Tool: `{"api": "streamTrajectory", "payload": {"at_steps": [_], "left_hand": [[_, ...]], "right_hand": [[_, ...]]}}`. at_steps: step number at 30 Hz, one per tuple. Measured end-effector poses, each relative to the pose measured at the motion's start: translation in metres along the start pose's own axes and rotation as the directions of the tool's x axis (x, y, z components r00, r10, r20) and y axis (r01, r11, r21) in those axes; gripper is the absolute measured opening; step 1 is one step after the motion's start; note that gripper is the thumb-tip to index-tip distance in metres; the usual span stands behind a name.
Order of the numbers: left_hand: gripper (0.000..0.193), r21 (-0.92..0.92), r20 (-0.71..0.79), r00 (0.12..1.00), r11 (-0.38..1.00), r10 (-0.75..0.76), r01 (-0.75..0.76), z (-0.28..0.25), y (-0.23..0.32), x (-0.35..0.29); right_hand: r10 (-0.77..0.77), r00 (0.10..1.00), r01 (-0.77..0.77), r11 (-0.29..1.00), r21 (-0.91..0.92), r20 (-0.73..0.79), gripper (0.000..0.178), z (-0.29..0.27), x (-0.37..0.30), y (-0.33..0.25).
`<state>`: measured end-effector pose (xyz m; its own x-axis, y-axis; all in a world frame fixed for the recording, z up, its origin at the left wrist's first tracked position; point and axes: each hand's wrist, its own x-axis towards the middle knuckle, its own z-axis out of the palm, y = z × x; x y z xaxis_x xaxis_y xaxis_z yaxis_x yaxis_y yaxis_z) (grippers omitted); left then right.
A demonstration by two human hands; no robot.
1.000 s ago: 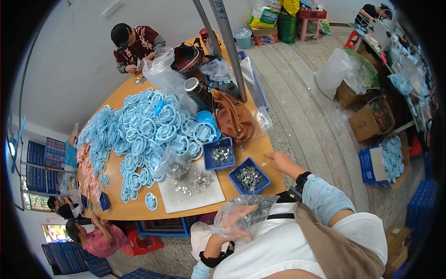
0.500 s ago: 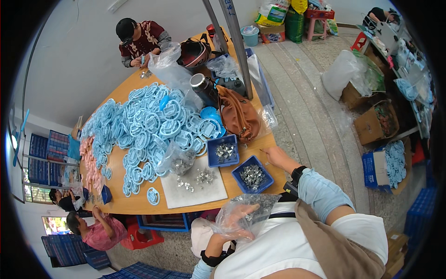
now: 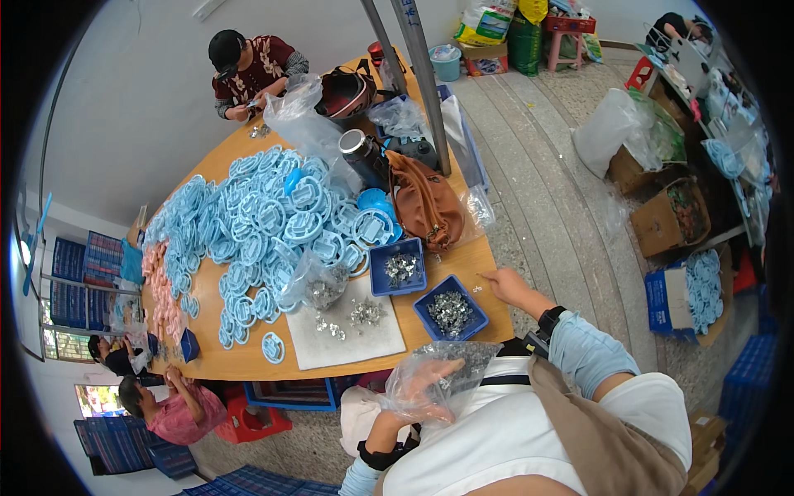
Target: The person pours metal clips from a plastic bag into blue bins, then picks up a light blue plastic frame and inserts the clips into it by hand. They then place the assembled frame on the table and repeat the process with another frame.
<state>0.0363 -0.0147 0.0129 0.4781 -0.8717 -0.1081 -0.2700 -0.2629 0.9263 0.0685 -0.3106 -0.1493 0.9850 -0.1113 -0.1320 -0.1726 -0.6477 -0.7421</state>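
My left hand is closed on a clear plastic bag of small metal pieces, held against my body at the table's near edge. Some of its fingers show through the film. My right hand rests at the table's right edge with the index finger stretched out, nothing visible in it. Close to that fingertip lies a tiny metal piece. Left of it stands a dark blue bin of metal pieces. A second blue bin of them sits farther off, beside a white board with small metal heaps.
A large pile of light blue plastic rings covers the table's middle, with pink pieces at its left. A brown bag, a flask and a metal post stand beyond the bins. Other people work around the table.
My right hand has shifted slightly right along the table edge, away from the bin, its index finger still stretched out. My left hand and the plastic bag have hardly moved.
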Motion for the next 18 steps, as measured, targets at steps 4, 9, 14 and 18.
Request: {"api": "streamTrajectory", "payload": {"at_steps": [4,9,14,18], "left_hand": [[0.09,-0.026,0.011,1.0,1.0,0.017,-0.016,0.001,-0.006,0.002],[0.093,-0.043,-0.007,1.0,0.999,0.022,-0.023,0.005,-0.013,-0.001],[0.094,-0.043,-0.084,0.996,0.999,0.01,-0.014,0.003,-0.008,-0.003],[0.099,0.049,-0.053,0.999,0.999,-0.013,0.016,-0.009,-0.006,0.004]], "right_hand": [[-0.01,1.0,0.01,1.0,-0.012,0.012,0.027,0.003,-0.001,0.004],[0.01,1.0,-0.01,1.0,0.007,0.02,0.027,0.018,-0.001,0.02],[-0.041,0.999,0.043,0.997,-0.07,0.025,0.026,0.004,-0.001,0.033],[-0.018,0.989,0.046,0.981,0.188,-0.148,0.025,-0.01,0.012,0.004]]}}
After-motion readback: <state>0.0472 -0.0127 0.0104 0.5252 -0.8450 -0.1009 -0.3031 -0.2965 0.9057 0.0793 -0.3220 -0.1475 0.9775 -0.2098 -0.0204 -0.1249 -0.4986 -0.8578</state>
